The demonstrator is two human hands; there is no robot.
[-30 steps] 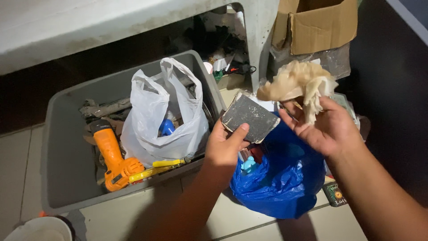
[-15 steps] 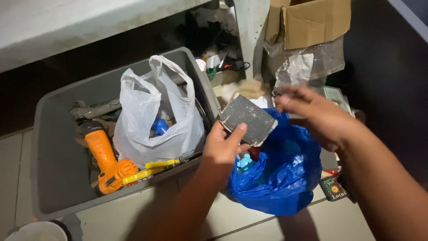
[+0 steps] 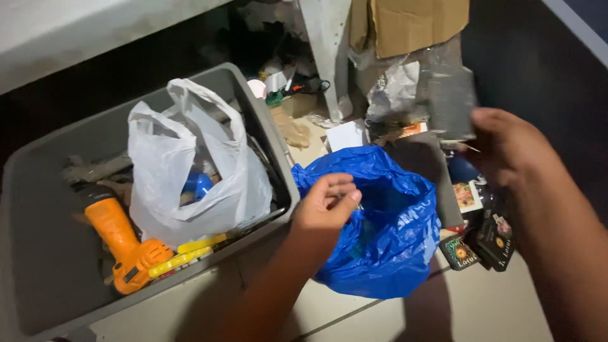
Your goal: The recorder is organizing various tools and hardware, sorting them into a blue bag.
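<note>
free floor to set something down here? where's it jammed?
Bare tile in front of the blue bag, running right below the small dark packets. Bare bin bottom left of the orange drill. Crowded: behind the bag, by the table leg and cardboard box.

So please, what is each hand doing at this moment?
Left hand: loosely curled, empty, at the crumpled blue plastic bag's opening.
Right hand: closed on a flat dark grey piece, blurred.

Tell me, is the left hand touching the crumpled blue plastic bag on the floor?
Touching. In the head view, the left hand rests its fingers on the open rim of the crumpled blue plastic bag, with no gap showing between them.
</note>
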